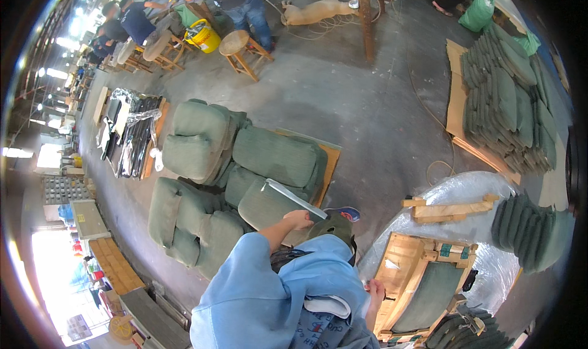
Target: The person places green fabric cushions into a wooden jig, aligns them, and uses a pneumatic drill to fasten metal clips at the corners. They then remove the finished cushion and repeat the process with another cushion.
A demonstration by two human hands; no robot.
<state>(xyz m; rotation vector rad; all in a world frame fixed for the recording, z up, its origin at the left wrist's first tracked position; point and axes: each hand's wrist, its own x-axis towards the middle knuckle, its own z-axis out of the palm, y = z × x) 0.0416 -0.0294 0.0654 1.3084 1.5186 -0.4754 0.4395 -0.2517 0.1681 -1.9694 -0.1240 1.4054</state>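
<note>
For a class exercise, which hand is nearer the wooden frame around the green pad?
Right. The right hand is beside the wooden frame; the left hand is farther left, by the green cushions.

The left hand (298, 219), over green cushions (275, 156), seems to touch a pale strip (291, 195); the right hand (375, 291) is beside a wooden frame (395, 281) around a green pad (429, 297). A yellow bucket (207, 40) is near a stool (234, 43).

Your sleeve (236, 281) is light blue, the strip (296, 198) whitish grey, the cushions (272, 156) dull green, the frame (395, 272) pale tan, the bucket (205, 38) yellow and the floor (367, 110) grey.
</note>
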